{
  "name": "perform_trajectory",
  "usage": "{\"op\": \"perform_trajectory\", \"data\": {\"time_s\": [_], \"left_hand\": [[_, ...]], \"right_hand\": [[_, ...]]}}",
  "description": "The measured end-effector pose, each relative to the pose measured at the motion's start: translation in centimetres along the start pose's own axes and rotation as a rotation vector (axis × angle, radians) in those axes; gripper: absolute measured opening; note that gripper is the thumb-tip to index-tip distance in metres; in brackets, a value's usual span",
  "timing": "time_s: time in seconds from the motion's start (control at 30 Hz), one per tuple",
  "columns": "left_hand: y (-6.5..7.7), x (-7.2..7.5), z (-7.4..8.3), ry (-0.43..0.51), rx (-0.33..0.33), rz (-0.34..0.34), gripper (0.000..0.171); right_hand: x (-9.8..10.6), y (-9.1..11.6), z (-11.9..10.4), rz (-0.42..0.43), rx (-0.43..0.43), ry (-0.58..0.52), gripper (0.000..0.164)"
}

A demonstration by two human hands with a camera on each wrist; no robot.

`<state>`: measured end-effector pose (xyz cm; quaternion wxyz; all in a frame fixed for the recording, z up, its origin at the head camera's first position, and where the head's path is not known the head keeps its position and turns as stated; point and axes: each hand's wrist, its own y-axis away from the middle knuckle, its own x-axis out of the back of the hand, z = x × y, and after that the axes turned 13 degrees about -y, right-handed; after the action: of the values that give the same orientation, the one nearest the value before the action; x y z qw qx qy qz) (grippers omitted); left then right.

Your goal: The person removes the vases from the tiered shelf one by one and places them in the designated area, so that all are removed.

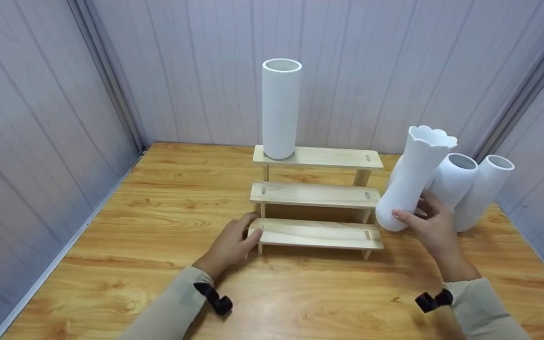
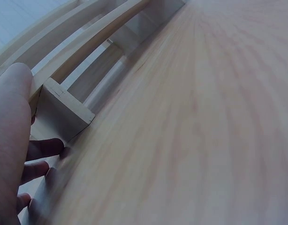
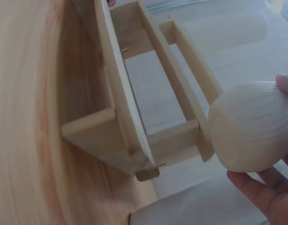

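Observation:
My right hand (image 1: 435,229) grips a white vase with a scalloped rim (image 1: 416,165) by its lower part, thumb in front and fingers behind. The vase leans to the right, raised beside the right end of a three-step wooden stand (image 1: 317,232). In the right wrist view its rounded base (image 3: 247,131) shows close to the stand's boards. My left hand (image 1: 229,245) holds the left end of the lowest step; the thumb (image 2: 15,84) lies on the board and the other fingers are at the side leg. A tall ribbed white cylinder vase (image 1: 281,108) stands upright on the top step's left end.
At the right stand more white vases: a wide-mouthed one (image 1: 458,182), a slimmer one (image 1: 487,193) and one mostly hidden behind the held vase. The wooden table (image 1: 173,203) is enclosed by pale panel walls (image 1: 196,80) at the back and both sides.

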<state>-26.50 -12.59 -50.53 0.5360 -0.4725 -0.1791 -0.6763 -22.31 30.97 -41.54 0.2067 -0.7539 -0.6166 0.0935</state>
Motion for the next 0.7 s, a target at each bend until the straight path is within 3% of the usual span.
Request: {"op": "perform_trajectory", "data": {"time_s": [0.13, 0.3, 0.7], "left_hand": [[0.2, 0.0, 0.0, 0.017, 0.004, -0.017, 0.043], [0.2, 0.0, 0.0, 0.049, 0.002, -0.041, 0.045], [0.0, 0.1, 0.1, 0.031, 0.004, -0.037, 0.046]], "right_hand": [[0.9, 0.5, 0.5, -0.005, 0.032, 0.002, 0.065], [2.0, 1.0, 1.3, 0.0, -0.003, -0.004, 0.067], [4.7, 2.2, 3.4, -0.005, -0.043, 0.12, 0.074]]}}
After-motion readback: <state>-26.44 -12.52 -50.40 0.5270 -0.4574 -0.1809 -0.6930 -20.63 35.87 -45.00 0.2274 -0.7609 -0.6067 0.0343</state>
